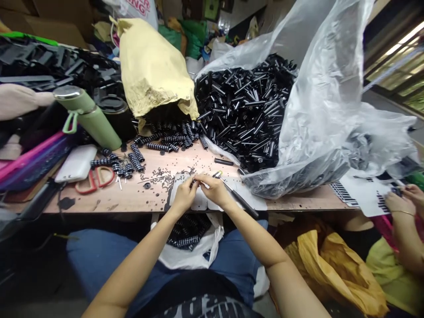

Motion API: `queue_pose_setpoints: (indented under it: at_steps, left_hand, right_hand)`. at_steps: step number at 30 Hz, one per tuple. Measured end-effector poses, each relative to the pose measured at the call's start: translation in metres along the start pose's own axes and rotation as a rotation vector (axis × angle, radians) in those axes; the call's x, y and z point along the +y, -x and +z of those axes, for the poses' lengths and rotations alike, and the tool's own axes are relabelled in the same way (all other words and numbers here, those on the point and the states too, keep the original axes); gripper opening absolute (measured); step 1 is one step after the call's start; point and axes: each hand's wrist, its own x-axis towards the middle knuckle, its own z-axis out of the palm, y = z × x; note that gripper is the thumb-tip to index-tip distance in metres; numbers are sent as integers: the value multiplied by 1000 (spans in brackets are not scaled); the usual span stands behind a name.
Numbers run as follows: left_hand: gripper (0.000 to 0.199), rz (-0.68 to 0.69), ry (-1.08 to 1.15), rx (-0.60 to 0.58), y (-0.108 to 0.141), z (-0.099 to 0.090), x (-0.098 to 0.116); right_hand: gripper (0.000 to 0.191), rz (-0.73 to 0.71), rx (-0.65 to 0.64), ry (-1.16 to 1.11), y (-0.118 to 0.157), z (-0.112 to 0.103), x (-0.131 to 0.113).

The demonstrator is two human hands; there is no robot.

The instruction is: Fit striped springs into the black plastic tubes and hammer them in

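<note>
My left hand (184,193) and my right hand (213,190) meet over the near edge of the table, fingertips pinched together. A small dark piece (193,181) shows at the left fingertips; its kind is too small to make out. Beneath the hands lies a flat pale mat or board (261,203). A thin tool with a black handle (244,201) rests just right of my right hand. Many tiny dark pieces (162,179) are scattered left of my hands. In my lap, a white plastic bag (212,243) holds black-and-white banded rods (187,241).
A clear plastic bag (304,119) full of black tubes (245,110) stands behind. More banded rods (165,141) lie by a yellow paper bag (155,66). Leftward are red-handled scissors (86,183), a white device (76,163) and a green bottle (96,119). A co-worker's hands (400,203) work at far right.
</note>
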Motion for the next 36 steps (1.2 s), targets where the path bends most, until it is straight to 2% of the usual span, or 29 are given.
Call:
queue_pose_setpoints:
  at_steps: [2,4,6,10,12,14,16,18,19,20,22,24,26,29,33,36]
  left_hand:
    - [41,3,58,51,0,5,-3]
    - [40,-13,108,61,3,9,-7]
    - [38,-37,129,52,6,12,-12]
    - [37,-80,156,50,10,11,-16]
    - [38,-109,210,48,9,8,-12]
    - [38,-158,276,46,5,5,-4]
    - [38,-218,343,39,0,3,8]
    - [39,-284,415,20,-6,3,20]
    - [39,-323,456,3,-10,3,25]
    - [38,-365,500,-15,-12,4,30]
    - [37,-445,576,-49,-16,4,37]
    - [38,-493,613,-90,-15,3,42]
    - [40,-498,628,-131,-13,2,46]
    - [48,-464,753,-170,-8,1,49]
    - [45,-487,924,-133,-4,2,51]
    - [43,-532,964,-125,-1,4,56]
  right_hand:
    - [41,-52,-75,24,-2,-4,2]
    - [40,-33,-138,51,-9,-11,13]
    - [40,78,-116,140,-20,-22,33]
    - [34,401,15,321,-37,-50,83]
    - [26,465,25,322,-37,-59,98]
    - [21,490,78,172,-31,-58,99]
    - [24,542,130,-164,-19,-47,87]
    - [34,599,92,-534,-4,-32,66]
    - [39,616,38,-644,3,-26,54]
    - [45,611,-13,-691,9,-22,41]
    - [62,507,-76,-600,17,-23,19]
    - [88,308,-112,-341,18,-33,3]
    - [105,123,-164,-90,16,-45,-5]
    - [110,-4,-178,22,15,-53,-8]
    - [119,-100,-102,-78,21,-43,-12]
    - [114,-136,-84,-77,26,-35,-15]
